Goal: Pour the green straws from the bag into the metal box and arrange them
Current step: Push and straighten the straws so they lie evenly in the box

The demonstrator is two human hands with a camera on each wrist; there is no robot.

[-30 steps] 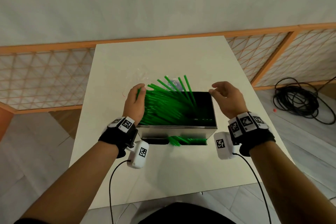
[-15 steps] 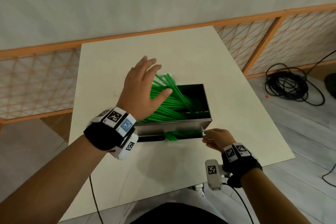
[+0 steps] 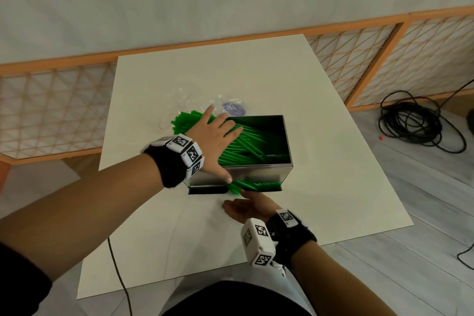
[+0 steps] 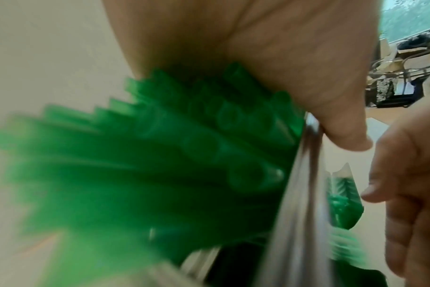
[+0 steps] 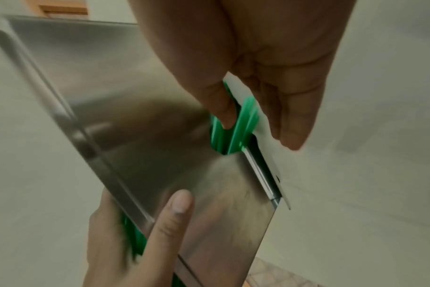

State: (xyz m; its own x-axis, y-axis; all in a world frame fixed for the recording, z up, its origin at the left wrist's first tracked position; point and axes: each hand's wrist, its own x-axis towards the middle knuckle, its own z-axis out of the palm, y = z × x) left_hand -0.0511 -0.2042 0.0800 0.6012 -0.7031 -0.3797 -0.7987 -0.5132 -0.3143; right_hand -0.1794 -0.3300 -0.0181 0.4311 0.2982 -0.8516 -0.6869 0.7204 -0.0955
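The metal box (image 3: 259, 174) stands mid-table, full of green straws (image 3: 246, 145) lying slanted; some ends stick out over its left rim (image 3: 183, 120). My left hand (image 3: 218, 133) lies flat on the straws, fingers spread, thumb down the front wall. In the left wrist view its palm (image 4: 282, 58) covers the straws (image 4: 184, 155). More straw ends (image 3: 252, 185) poke from the front slot. My right hand (image 3: 246, 204) lies palm up at that slot. In the right wrist view its thumb (image 5: 221, 108) touches those straws (image 5: 241, 124). The empty clear bag (image 3: 225, 106) lies behind the box.
The white table (image 3: 333, 161) ends close to my body and at the right. A lattice screen (image 3: 51, 110) runs behind it. A coil of black cable (image 3: 415, 123) lies on the floor to the right.
My left hand came down flat onto the straws and pressed them lower into the box. My right hand slid from the box's front right corner to the slot and turned palm up.
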